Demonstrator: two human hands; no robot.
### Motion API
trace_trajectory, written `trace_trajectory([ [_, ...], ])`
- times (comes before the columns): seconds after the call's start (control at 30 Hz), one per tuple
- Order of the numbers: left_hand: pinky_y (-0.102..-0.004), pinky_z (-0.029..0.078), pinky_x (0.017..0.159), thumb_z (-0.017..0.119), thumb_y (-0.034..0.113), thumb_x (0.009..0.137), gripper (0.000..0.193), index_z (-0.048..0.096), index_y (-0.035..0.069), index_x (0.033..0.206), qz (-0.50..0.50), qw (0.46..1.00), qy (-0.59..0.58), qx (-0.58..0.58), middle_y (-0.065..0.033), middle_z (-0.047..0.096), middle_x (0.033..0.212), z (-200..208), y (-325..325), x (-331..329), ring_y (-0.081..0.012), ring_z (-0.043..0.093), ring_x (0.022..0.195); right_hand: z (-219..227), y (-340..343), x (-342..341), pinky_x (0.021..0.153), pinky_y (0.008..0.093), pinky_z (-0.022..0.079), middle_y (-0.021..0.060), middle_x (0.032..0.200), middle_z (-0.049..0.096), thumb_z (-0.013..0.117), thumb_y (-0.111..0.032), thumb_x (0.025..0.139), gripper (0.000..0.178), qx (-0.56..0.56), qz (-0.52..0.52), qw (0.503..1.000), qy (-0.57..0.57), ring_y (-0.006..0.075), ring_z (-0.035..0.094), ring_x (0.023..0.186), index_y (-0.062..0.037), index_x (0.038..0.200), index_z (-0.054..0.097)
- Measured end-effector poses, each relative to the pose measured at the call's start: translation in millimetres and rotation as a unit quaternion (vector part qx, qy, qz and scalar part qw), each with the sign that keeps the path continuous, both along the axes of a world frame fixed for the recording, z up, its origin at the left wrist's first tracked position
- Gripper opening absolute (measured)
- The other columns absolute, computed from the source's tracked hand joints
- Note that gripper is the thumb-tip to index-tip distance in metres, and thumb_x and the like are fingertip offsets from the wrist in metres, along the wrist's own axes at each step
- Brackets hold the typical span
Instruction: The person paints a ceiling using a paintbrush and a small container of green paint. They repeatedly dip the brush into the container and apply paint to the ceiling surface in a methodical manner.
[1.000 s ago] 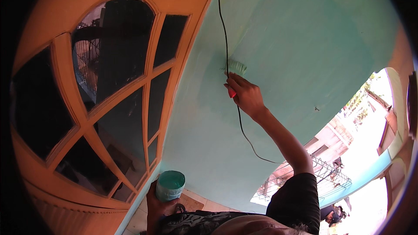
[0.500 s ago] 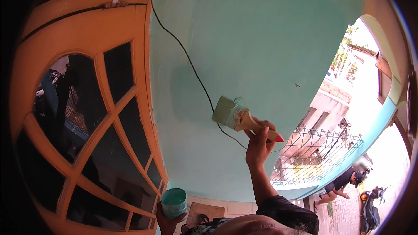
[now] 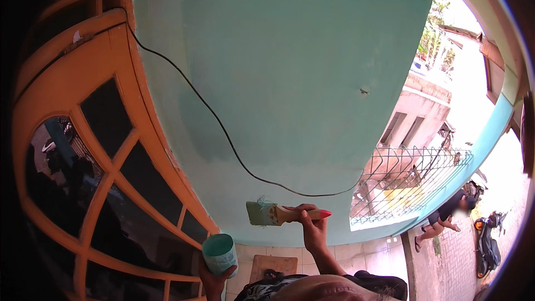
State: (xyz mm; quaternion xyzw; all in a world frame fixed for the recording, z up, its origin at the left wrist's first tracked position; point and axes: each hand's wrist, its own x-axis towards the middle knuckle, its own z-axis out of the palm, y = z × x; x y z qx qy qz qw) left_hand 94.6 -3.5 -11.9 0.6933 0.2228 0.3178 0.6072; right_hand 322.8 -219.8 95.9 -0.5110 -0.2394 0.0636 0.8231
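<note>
A wide paintbrush with a pale wooden handle, a red tip and green-coated bristles is gripped by the handle in my right hand. It lies nearly level, bristles toward the left, in front of the lower part of the green wall. Stringy bits stick up from its ferrule. My left hand is wrapped round a turquoise paint pot, held upright at lower left beside the door. The pot's inside is green; how much paint it holds I cannot tell.
A black cable sags across the wall. The orange door with dark panes stands at left. On the right, an opening has a wire grille. Outside are a person and a motorbike. A brown mat lies on the tiles.
My right hand has brought the paintbrush down and left, turning it nearly level, closer to the pot. The view has shifted too. The left hand keeps its hold on the pot.
</note>
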Motion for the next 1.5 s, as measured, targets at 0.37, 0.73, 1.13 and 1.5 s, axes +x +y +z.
trace_trajectory([
  [0.37,-0.0469,0.050,0.097,0.097,0.030,0.059,0.096,0.049,0.000,0.137,0.094,0.995,-0.029,-0.014,-0.0168,0.062,0.123,10.9,-38.6,14.8,-0.0312,0.063,0.113,2.5,-5.9,30.3,0.064,0.0308,0.053,0.0208,0.107,0.074,0.067,-0.022,0.100,0.031,0.009,0.087,0.996,-0.037,0.0185,0.067,0.073,0.0071,0.111,0.063],
  [0.73,-0.0458,0.051,0.095,0.096,0.021,0.059,0.089,0.050,0.001,0.133,0.200,0.977,-0.077,-0.017,-0.0158,0.063,0.120,12.0,-49.5,20.6,-0.0305,0.064,0.111,5.8,2.0,37.1,0.066,0.0335,0.055,0.0230,0.107,0.073,0.064,-0.019,0.102,0.028,-0.089,0.125,0.985,-0.079,0.0223,0.068,0.072,0.0078,0.111,0.062],
  [1.13,-0.0447,0.051,0.096,0.095,0.018,0.058,0.088,0.051,0.002,0.132,0.251,0.963,-0.080,-0.051,-0.0147,0.063,0.122,26.0,-66.4,1.6,-0.0291,0.064,0.113,7.1,27.7,29.7,0.064,0.0292,0.054,0.0190,0.099,0.074,0.065,-0.019,0.102,0.031,-0.088,0.143,0.982,-0.087,0.0182,0.068,0.072,0.0108,0.111,0.066],
  [1.5,-0.0423,0.051,0.097,0.096,0.016,0.058,0.089,0.052,0.000,0.133,0.260,0.962,-0.072,-0.037,-0.0144,0.064,0.122,21.5,-47.9,-17.1,-0.0274,0.064,0.113,-0.4,52.0,19.0,0.061,0.0321,0.055,0.0250,0.104,0.073,0.063,-0.022,0.103,0.030,-0.107,0.132,0.981,-0.090,0.0230,0.068,0.066,0.0070,0.109,0.061],
])
